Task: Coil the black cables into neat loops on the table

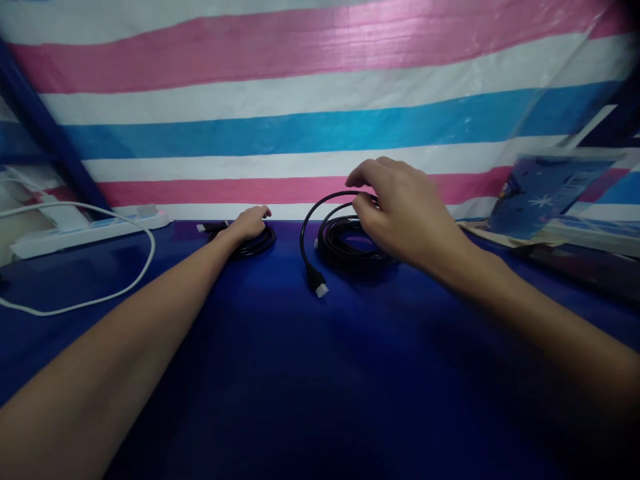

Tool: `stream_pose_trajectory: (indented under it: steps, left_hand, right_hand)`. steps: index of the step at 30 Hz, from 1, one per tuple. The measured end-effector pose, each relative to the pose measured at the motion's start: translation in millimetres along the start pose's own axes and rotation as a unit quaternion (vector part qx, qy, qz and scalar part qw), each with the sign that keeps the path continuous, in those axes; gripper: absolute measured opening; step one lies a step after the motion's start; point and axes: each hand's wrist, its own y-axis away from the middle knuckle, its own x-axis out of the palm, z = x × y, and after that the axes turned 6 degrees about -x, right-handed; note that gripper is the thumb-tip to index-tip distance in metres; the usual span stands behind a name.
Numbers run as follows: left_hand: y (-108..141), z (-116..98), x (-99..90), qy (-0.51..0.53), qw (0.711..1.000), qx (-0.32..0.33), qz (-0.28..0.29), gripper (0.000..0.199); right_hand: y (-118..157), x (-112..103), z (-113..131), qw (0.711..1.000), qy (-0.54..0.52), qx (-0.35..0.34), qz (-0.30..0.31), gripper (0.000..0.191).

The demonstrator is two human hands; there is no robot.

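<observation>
Two coils of black cable lie near the back of the blue table. My left hand is on the left coil, most of its fingers hidden, so its grip cannot be made out. A dark connector with a pale tip pokes out left of that hand. Over the larger right coil, my right hand is raised, with a gap between thumb and bent fingers and nothing seen held. From this coil a loose loop arches left and down to a black plug with a metal end.
A white power strip and a looping white cord are at the left. On the right, a blue printed packet leans near a dark flat object. A striped sheet hangs behind the blue table.
</observation>
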Motion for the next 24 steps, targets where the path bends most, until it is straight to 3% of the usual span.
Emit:
stream_pose_trajectory:
  steps: [3,6,7,9,11,14,17,20,22,24]
  left_hand:
    - [-2.8,-11.9,-16.3,0.081,0.995,0.008,-0.063,0.047]
    - [6.9,-40.4,-36.0,0.166,0.979,0.022,-0.117,0.045]
    - [15.5,-52.7,-41.7,0.239,0.961,0.026,-0.138,0.039]
    - [39.8,-78.7,-50.9,0.339,0.934,0.046,-0.103,0.033]
    - [67.3,-102.3,-56.7,0.283,0.953,0.087,-0.057,0.035]
    - [96.4,-123.8,-60.4,0.113,0.983,0.118,-0.089,0.039]
    - [103.2,-125.5,-63.1,0.063,0.986,0.1,-0.114,0.049]
    - [99.6,-114.4,-65.7,0.167,0.984,0.04,-0.05,0.046]
    - [97.3,-106.1,-65.2,0.283,0.959,-0.015,0.003,0.043]
    - [96.8,-101.4,-62.0,0.392,0.917,-0.069,0.043,0.038]
  right_hand:
    - [0.4,13.5,-22.4,0.997,0.016,0.068,0.017,0.04]
    - [1.4,23.4,-39.7,0.989,0.035,0.122,0.072,0.034]
    - [1.6,24.8,-43.2,0.987,0.046,0.125,0.086,0.03]
    - [1.3,24.0,-45.4,0.989,0.054,0.112,0.082,0.025]
    - [0.1,18.8,-40.8,0.994,0.012,0.099,0.042,0.026]
    - [-1.9,6.7,-24.3,0.981,-0.161,0.104,-0.015,0.022]
    - [-2.0,-1.8,-5.4,0.914,-0.387,0.123,-0.019,0.018]
    - [-0.3,-1.2,6.3,0.802,-0.584,0.127,-0.008,0.011]
    - [1.3,3.9,9.6,0.733,-0.67,0.117,-0.009,0.018]
    - [2.9,11.3,11.2,0.683,-0.724,0.097,0.0,0.022]
